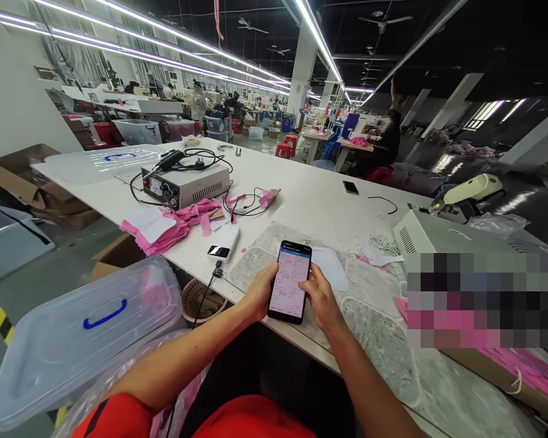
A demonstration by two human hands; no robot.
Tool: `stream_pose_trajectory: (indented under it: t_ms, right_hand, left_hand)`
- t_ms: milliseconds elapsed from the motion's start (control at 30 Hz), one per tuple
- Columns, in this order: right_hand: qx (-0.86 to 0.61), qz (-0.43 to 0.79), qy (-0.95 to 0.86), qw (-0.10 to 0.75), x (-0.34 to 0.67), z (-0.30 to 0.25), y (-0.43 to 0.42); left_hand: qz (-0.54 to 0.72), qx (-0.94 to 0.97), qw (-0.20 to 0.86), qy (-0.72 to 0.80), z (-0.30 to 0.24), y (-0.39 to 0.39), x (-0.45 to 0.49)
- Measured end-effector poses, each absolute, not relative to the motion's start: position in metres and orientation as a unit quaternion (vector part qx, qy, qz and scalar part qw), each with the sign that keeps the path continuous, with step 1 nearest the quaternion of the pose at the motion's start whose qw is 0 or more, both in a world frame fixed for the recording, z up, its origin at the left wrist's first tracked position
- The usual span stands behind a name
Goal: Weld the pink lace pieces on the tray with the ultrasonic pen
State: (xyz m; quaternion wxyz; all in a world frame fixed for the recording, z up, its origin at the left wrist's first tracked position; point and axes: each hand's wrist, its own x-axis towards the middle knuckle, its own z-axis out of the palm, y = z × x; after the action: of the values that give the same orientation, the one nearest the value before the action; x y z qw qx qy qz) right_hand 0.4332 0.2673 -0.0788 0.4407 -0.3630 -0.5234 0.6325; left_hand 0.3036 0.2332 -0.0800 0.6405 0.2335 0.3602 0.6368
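Note:
A black smartphone (pixel 290 283) with a lit screen full of small text is held upright between my two hands, above the table's front edge. My left hand (pixel 261 293) is closed around its left side. On the other side my right hand (pixel 322 296) grips the phone's edge, its thumb lying over the screen. Beneath and behind the phone are a grey marbled mat (pixel 256 258) and a white sheet of paper (pixel 332 267). Left of it lies a white power bank (pixel 223 243) with a small dark display; a black cable (pixel 205 292) hangs down close by.
Pink fabric pieces (pixel 164 234) are stacked beside a metal control box (pixel 201 185) with coiled black cords. Another phone (pixel 351 187) rests farther back on the white table (pixel 296 194). A lidded plastic bin (pixel 91 328) stands at left. A person (pixel 388 137) sits at right back.

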Motion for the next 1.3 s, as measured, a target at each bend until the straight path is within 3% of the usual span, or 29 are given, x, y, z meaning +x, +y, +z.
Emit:
stream_pose_trajectory:
  t_ms: [733,1300]
  right_hand:
    - [-0.355,0.634,-0.564,0.392,0.441,-0.080,0.269]
    - [-0.380,0.602,-0.547,0.440,0.432,-0.076,0.277]
  left_hand:
    - [0.638,0.208,0.645,0.364,-0.088,0.240,0.302]
    - [0.636,0.241,0.635,0.365,-0.089,0.235,0.302]
